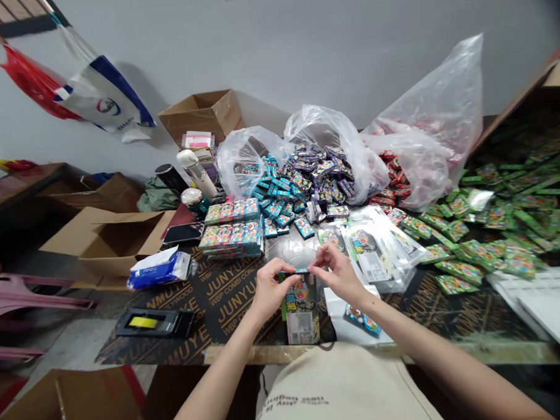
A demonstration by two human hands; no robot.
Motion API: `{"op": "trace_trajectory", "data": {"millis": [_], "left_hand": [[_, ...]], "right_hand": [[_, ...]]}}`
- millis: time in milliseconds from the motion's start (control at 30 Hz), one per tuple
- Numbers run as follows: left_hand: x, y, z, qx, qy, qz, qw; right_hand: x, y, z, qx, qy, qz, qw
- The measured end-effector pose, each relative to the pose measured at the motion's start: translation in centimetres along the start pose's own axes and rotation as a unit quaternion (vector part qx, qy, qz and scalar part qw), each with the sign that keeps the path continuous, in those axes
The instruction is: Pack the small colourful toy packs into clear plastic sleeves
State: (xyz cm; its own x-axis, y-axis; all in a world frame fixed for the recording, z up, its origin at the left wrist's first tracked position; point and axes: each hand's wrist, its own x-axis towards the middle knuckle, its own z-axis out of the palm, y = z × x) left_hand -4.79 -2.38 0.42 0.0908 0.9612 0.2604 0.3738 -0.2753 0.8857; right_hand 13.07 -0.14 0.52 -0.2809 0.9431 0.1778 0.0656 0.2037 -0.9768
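Observation:
In front of my body, a dark printed pouch (303, 308) with a white label hangs or lies below my fingertips. My left hand (272, 291) pinches its top left corner and my right hand (341, 276) pinches the top right. A narrow blue strip (301, 271) shows between the fingertips; whether it is part of the pouch or a small packet, I cannot tell. Under my right forearm, a few colourful packets (363, 321) rest on a white sheet (337, 306). More printed pouches (368, 252) lie stacked just beyond my right hand.
Blue packets (279, 197), purple packets (327, 171) and red packets (394, 174) spill from clear bags. Green packets (503, 225) are heaped at right. At left stand bundled packets (232, 230), a phone (183, 233), wipes (159, 268), a tape dispenser (155, 324) and an open carton (118, 242).

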Motion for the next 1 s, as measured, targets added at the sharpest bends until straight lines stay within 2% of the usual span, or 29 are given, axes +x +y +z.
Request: {"op": "trace_trajectory", "data": {"millis": [133, 233, 300, 400, 467, 633, 733, 833, 900, 1000], "left_hand": [[-0.2, 0.1, 0.0, -0.006, 0.002, 0.022, 1.000], [-0.2, 0.1, -0.1, -0.009, -0.009, 0.032, 0.999], [-0.3, -0.1, -0.2, -0.017, -0.018, 0.028, 0.999], [-0.4, -0.4, -0.3, -0.048, -0.009, -0.008, 0.999], [-0.5, -0.5, -0.4, -0.066, 0.000, -0.029, 0.997], [-0.7, -0.4, -0.5, -0.070, -0.012, -0.029, 0.997], [-0.7, -0.4, -0.2, -0.059, 0.011, -0.038, 0.997], [-0.7, -0.4, 0.1, -0.055, 0.036, -0.046, 0.997], [-0.7, -0.5, 0.5, -0.060, 0.045, -0.053, 0.996], [-1.4, -0.9, 1.2, -0.104, 0.061, -0.089, 0.989]], "right_hand": [[-0.4, -0.2, -0.3, -0.032, 0.014, -0.012, 0.999], [0.8, -1.1, -1.1, -0.078, 0.003, -0.024, 0.997], [2.2, -1.7, -1.6, -0.105, -0.051, -0.025, 0.993], [4.4, -2.4, -1.7, -0.099, -0.209, 0.008, 0.973], [5.5, -2.6, -1.4, -0.083, -0.290, 0.042, 0.952], [6.5, -2.2, -0.4, -0.095, -0.358, 0.093, 0.924], [6.7, -1.6, -0.3, -0.083, -0.373, 0.103, 0.919], [6.6, -0.9, -0.2, -0.071, -0.361, 0.113, 0.923], [6.3, -0.6, 0.1, -0.065, -0.339, 0.111, 0.932], [5.4, -0.6, 0.5, -0.041, -0.269, 0.110, 0.956]]}}
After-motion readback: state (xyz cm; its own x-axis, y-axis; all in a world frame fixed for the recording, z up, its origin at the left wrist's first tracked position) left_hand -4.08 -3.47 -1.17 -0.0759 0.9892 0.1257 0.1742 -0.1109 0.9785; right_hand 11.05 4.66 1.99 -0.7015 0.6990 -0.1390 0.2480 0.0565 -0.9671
